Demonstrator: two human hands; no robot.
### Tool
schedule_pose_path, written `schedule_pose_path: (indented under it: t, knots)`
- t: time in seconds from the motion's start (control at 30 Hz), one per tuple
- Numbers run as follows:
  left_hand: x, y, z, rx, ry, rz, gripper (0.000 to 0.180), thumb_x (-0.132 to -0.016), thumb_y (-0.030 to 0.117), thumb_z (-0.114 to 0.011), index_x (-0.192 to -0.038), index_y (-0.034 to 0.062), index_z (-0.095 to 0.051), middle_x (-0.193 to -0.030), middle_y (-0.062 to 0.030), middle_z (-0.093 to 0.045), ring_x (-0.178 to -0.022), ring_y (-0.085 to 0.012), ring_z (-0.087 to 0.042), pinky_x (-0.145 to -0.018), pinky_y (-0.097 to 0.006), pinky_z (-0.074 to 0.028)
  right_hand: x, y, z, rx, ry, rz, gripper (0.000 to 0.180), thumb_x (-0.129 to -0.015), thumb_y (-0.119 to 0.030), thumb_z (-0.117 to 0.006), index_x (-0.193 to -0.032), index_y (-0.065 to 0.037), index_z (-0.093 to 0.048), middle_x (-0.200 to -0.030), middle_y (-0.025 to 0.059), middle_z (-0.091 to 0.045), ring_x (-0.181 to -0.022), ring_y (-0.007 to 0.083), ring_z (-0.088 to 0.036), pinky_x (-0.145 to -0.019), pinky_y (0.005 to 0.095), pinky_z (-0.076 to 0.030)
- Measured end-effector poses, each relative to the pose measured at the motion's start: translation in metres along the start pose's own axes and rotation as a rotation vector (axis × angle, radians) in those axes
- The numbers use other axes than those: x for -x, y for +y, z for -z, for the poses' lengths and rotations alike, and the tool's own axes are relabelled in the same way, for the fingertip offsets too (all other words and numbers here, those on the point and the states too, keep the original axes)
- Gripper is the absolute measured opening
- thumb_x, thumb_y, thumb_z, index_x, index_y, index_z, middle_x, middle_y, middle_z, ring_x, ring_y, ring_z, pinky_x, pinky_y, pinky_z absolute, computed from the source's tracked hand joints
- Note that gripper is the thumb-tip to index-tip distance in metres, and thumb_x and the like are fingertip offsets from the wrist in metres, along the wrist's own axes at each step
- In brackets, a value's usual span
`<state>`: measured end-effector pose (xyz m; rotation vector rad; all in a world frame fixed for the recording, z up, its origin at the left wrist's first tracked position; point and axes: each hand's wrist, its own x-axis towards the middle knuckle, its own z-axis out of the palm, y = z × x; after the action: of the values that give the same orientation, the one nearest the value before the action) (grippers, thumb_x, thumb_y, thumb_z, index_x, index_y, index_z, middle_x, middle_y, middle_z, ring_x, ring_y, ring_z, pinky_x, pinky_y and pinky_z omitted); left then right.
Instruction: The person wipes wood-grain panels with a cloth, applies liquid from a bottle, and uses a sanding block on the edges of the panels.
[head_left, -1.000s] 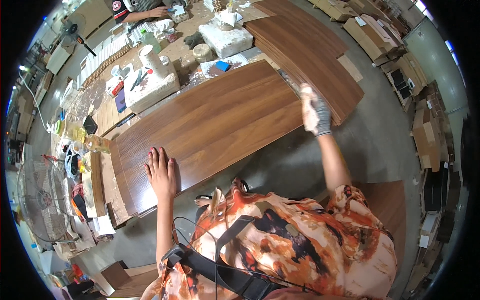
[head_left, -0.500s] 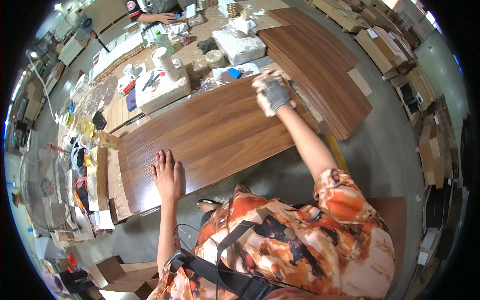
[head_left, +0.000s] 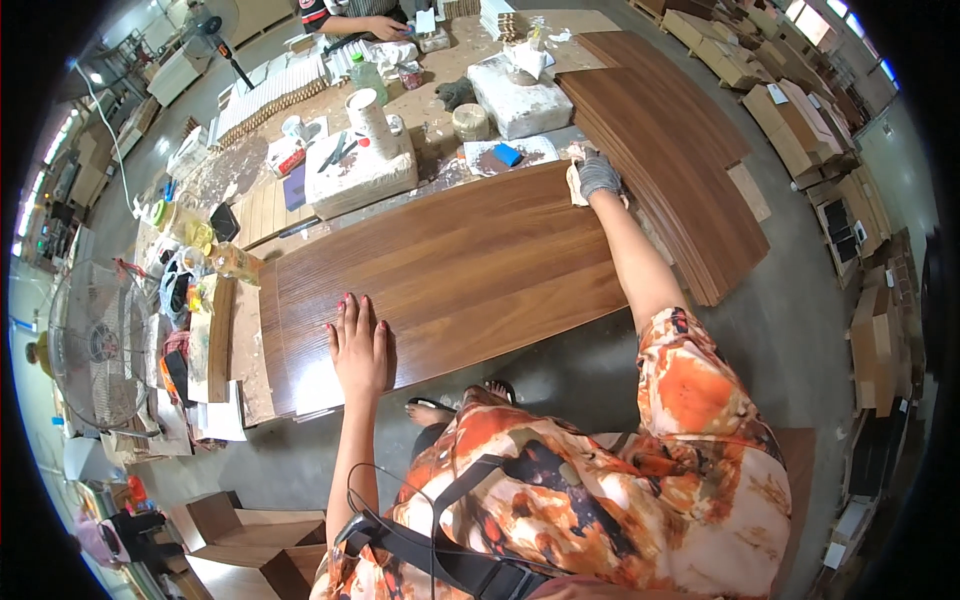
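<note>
A brown wood-grain panel (head_left: 470,275) lies flat across the table in front of me. My left hand (head_left: 358,345), bare with painted nails, rests flat on its near left part, fingers stretched out. At the panel's far right end is my right hand (head_left: 598,178) in a grey fingerless glove. It is closed on a pale cloth (head_left: 577,185) pressed against the surface; part of the cloth is hidden under the hand. Just beyond lies a small blue block (head_left: 507,154) on a white sheet (head_left: 540,150).
To the right is a stack of brown panels (head_left: 680,160). White-smeared blocks (head_left: 365,175) with a cup (head_left: 366,115) stand behind the panel. A caged fan (head_left: 100,345) and bottles (head_left: 235,262) are at the left. Across the table, another person's hand (head_left: 385,28) works.
My right hand has slid with the cloth to the panel's far right end. My left hand stays flat on the panel. The whole view has shifted somewhat.
</note>
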<state>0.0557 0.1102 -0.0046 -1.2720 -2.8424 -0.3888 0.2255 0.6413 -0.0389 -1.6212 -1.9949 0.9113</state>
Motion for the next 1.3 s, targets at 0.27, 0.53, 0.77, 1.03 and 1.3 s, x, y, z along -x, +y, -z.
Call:
schedule_pose_path:
  t: [0.27, 0.53, 0.77, 1.03, 1.3]
  knots:
    - [0.007, -0.009, 0.001, -0.022, -0.011, 0.069, 0.061, -0.105, 0.042, -0.042, -0.159, 0.0119, -0.037, -0.167, -0.0105, -0.030, -0.155, -0.0280, -0.025, -0.126, -0.049, -0.012, 0.073, -0.009, -0.049, 0.845, 0.011, 0.325, 0.068, -0.103, -0.044, -0.042, -0.162, -0.013, -0.027, -0.169, 0.0139, -0.022, -0.157, 0.0336, -0.018, -0.126, 0.0526, -0.010]
    - [-0.009, 0.006, -0.006, 0.004, 0.010, -0.026, 0.059, -0.106, 0.040, -0.044, -0.158, 0.0129, -0.037, -0.167, -0.0089, -0.030, -0.155, -0.0268, -0.025, -0.126, -0.048, -0.015, 0.057, 0.024, 0.012, 0.693, 0.175, 0.196, 0.060, -0.101, -0.042, -0.051, -0.154, -0.015, -0.042, -0.163, 0.0172, -0.034, -0.152, 0.0371, -0.029, -0.123, 0.0506, -0.027]
    - [-0.007, -0.007, -0.009, 0.030, 0.001, 0.002, 0.059, -0.105, 0.040, -0.045, -0.157, 0.0140, -0.039, -0.167, -0.0083, -0.031, -0.154, -0.0267, -0.027, -0.126, -0.048, -0.015, 0.298, -0.048, -0.027, 0.642, -0.157, 0.940, 0.059, -0.100, -0.048, -0.043, -0.149, -0.016, -0.050, -0.164, 0.0199, -0.032, -0.154, 0.0358, -0.024, -0.127, 0.0483, -0.015]
    - [-0.004, -0.003, -0.008, 0.049, 0.017, -0.033, 0.057, -0.106, 0.040, -0.044, -0.157, 0.0131, -0.040, -0.167, -0.0093, -0.031, -0.154, -0.0276, -0.027, -0.126, -0.048, -0.013, 0.223, 0.084, 0.034, 0.182, -0.125, 0.623, 0.074, -0.080, -0.037, -0.069, -0.147, -0.014, -0.046, -0.150, 0.0133, -0.043, -0.142, 0.0327, -0.037, -0.112, 0.0456, -0.037]
    - [-0.010, -0.005, -0.013, 0.055, 0.009, -0.024, 0.058, -0.107, 0.041, -0.043, -0.157, 0.0128, -0.040, -0.167, -0.0096, -0.031, -0.155, -0.0280, -0.025, -0.126, -0.050, -0.013, 0.270, 0.063, 0.046, 0.669, 0.182, 0.331, 0.062, -0.093, -0.044, -0.056, -0.146, -0.014, -0.049, -0.157, 0.0142, -0.040, -0.146, 0.0333, -0.036, -0.117, 0.0498, -0.030]
